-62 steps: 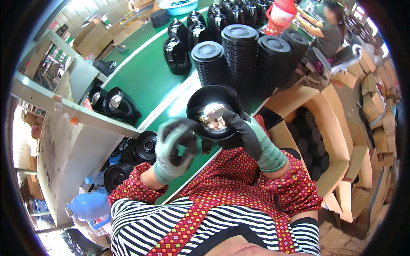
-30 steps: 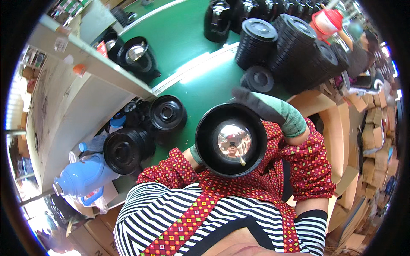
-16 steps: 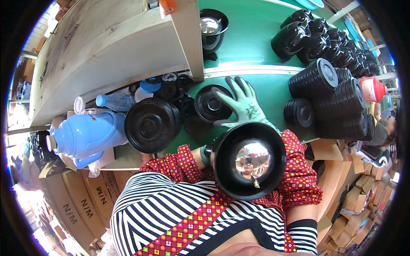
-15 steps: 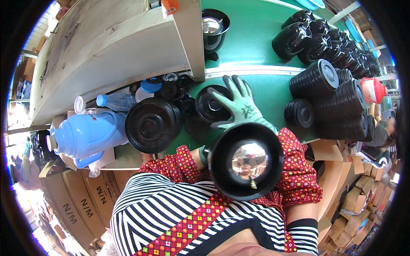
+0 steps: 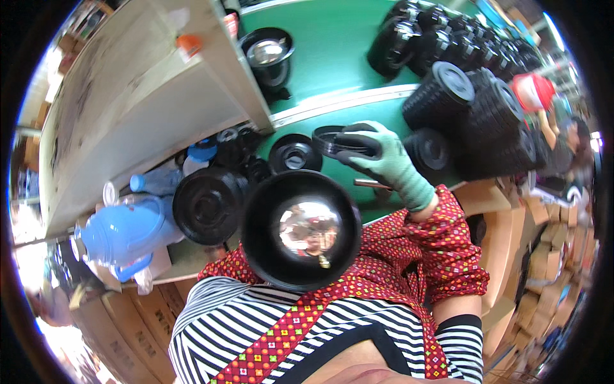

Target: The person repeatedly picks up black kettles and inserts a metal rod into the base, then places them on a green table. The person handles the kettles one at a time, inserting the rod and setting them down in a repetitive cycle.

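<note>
My right hand [image 5: 384,157], in a pale green glove with dark fingertips, is closed on the edge of a shallow round black lid [image 5: 327,142], tilted above the green bench. Just left of it lies another black lid [image 5: 294,153] with a ringed centre. A large black jug body [image 5: 259,230] with a mirror-bright inside stands close in front of me, its mouth facing up. My left forearm in its red patterned sleeve [image 5: 224,265] runs behind this jug body. My left hand is hidden there, so its grip does not show.
Stacked black lids [image 5: 441,89] stand on the right, with rows of black jugs [image 5: 400,48] behind. At left are a wide black disc stack [image 5: 208,205], a blue thermos [image 5: 125,233] and a plastic bottle [image 5: 160,181]. A grey panel [image 5: 153,83] borders the bench [image 5: 320,64].
My right hand, spread beside the lid before, is now closed on a black lid to its right. The whole view has shifted, and the jug body appears further left.
</note>
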The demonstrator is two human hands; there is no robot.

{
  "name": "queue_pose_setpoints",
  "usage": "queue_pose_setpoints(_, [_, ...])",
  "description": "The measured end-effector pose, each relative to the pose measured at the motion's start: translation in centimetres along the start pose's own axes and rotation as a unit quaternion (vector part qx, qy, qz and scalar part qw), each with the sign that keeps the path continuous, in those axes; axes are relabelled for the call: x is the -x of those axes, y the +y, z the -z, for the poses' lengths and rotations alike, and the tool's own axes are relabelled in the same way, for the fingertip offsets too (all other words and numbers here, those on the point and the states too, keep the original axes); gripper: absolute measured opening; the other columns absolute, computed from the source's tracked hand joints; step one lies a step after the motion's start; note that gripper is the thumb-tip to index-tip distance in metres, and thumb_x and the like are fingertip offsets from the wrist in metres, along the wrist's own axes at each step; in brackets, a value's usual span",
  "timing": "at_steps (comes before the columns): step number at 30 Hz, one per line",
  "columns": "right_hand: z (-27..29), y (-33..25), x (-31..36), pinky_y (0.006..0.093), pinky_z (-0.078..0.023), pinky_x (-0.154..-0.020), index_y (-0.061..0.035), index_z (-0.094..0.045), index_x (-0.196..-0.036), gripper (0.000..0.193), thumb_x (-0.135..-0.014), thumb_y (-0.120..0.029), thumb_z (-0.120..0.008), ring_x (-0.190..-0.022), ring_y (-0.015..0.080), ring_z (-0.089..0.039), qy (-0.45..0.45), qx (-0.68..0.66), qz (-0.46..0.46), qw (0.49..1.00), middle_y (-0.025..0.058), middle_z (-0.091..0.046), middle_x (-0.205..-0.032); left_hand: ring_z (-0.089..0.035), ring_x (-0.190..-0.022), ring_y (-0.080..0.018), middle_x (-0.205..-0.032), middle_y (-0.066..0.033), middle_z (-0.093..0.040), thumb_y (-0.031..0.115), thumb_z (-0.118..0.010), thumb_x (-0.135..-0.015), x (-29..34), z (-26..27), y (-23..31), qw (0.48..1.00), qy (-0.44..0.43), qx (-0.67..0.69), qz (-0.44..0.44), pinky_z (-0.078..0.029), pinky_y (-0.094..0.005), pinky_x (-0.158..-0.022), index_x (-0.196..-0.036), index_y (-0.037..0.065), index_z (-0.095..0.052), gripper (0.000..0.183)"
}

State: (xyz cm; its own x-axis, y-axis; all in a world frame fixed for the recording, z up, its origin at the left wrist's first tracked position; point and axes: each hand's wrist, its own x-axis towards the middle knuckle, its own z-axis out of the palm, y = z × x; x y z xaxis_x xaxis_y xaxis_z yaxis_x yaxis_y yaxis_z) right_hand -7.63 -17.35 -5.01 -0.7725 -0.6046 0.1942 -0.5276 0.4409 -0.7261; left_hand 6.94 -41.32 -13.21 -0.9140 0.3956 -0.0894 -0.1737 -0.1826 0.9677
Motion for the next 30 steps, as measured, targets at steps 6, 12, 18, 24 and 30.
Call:
queue_pose_setpoints(6, [6.9, -0.3, 12.7, 0.0351, -0.059, -0.093, 0.0001, -0.069, -0.124, 0.032, -0.107, -0.026, -0.064, -0.103, 0.0192, -0.072, 0.102, -0.646, -0.311, 0.69, 0.0071, -0.076, -0.116, -0.059, -0.132, -0.0277, -0.155, -0.0184, -0.051, 0.025, -0.048, -0.113, -1.8, -1.9, 5.9, 0.981, -0.009, -0.168, -0.095, -0.052, -0.0399, -0.108, -0.157, 0.004, -0.041, 0.05])
queue_pose_setpoints(12, [2.5, -1.1, 21.1, 0.0332, -0.053, -0.102, 0.0045, -0.066, -0.132, 0.044, -0.11, -0.034, -0.059, -0.116, 0.017, -0.066, 0.41, -0.258, -0.323, 0.813, 0.0091, -0.07, -0.132, -0.058, -0.133, -0.028, -0.156, -0.0185, -0.05, 0.025, -0.048, -0.113, -5.5, -7.3, 6.9, 0.964, -0.115, -0.201, -0.134, -0.052, -0.0405, -0.109, -0.158, 0.003, -0.041, 0.05])
queue_pose_setpoints(18, [0.3, -2.3, 28.4, 0.0307, -0.042, -0.115, -0.007, -0.016, -0.17, 0.081, -0.107, -0.028, -0.062, -0.132, 0.0168, -0.055, 0.383, -0.489, -0.242, 0.746, 0.0098, -0.051, -0.149, -0.057, -0.135, -0.0283, -0.157, -0.0185, -0.05, 0.025, -0.048, -0.113, -8.5, -14.3, 5.3, 0.958, -0.233, -0.134, -0.103, -0.051, -0.041, -0.111, -0.158, 0.003, -0.04, 0.05])
queue_pose_setpoints(24, [0.3, -5.0, 30.8, 0.0414, -0.053, -0.105, -0.01, -0.036, -0.161, 0.081, -0.102, -0.062, -0.054, -0.126, 0.0237, -0.062, 0.39, -0.53, -0.257, 0.708, 0.0131, -0.058, -0.143, -0.056, -0.136, -0.0286, -0.158, -0.0186, -0.049, 0.025, -0.048, -0.113, -9.7, -18.7, 1.1, 0.95, -0.31, -0.038, -0.026, -0.05, -0.0415, -0.112, -0.158, 0.003, -0.04, 0.051])
queue_pose_setpoints(30, [1.1, -4.8, 33.0, 0.0388, -0.049, -0.11, -0.0049, -0.044, -0.156, 0.069, -0.112, -0.058, -0.038, -0.133, 0.0258, -0.058, 0.41, -0.533, -0.101, 0.733, 0.0155, -0.058, -0.147, -0.055, -0.138, -0.0288, -0.158, -0.0186, -0.048, 0.025, -0.048, -0.113, -10.8, -21.0, -2.3, 0.923, -0.36, 0.097, 0.098, -0.049, -0.042, -0.113, -0.158, 0.003, -0.04, 0.051])
